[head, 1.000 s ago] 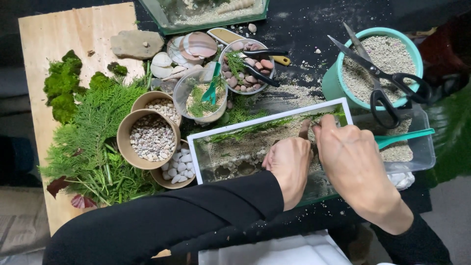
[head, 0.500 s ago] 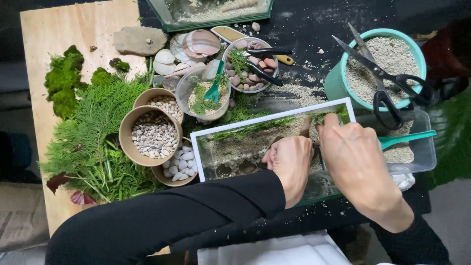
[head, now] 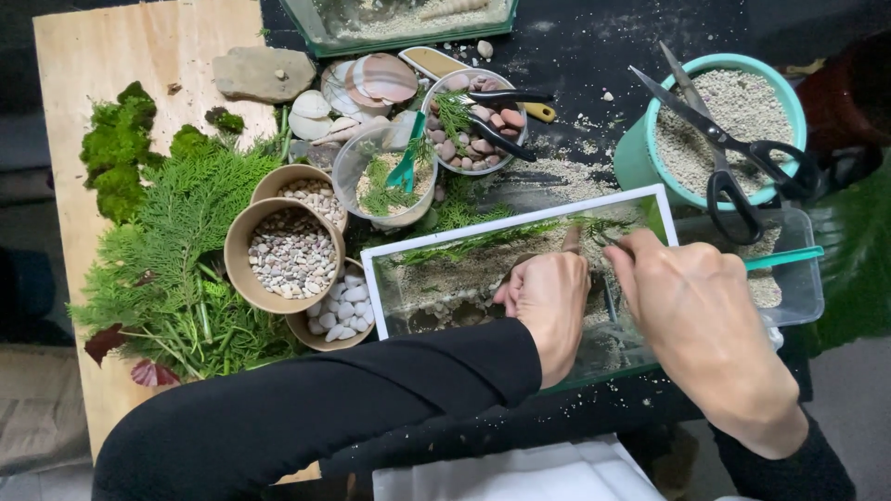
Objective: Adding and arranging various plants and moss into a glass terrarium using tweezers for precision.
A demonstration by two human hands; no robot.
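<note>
We have both hands over the glass tank, the white-rimmed one with a sand bed inside, and a line of green cypress sprigs already stands along its far wall. Our left hand is curled loosely with the fingers dipped down into the sand at the middle of the tank; whether it pinches anything we cannot tell, since the fingertips are hidden behind the knuckles. Our right hand reaches in from the right end, fingers drawn together near the sprig at the far right corner, and again we cannot tell if a stem is between them. To do this well, we judge it best to steady the sand with the left hand while the right seats each stem upright, pressing the sand close around the base so it does not lean. We should keep our wrists off the glass rim so the tank does not slide toward the clear plastic tray just beside it, where the teal scoop handle rests. More greenery lies in the fern-like pile well to our left, next to the paper cup of gravel.
</note>
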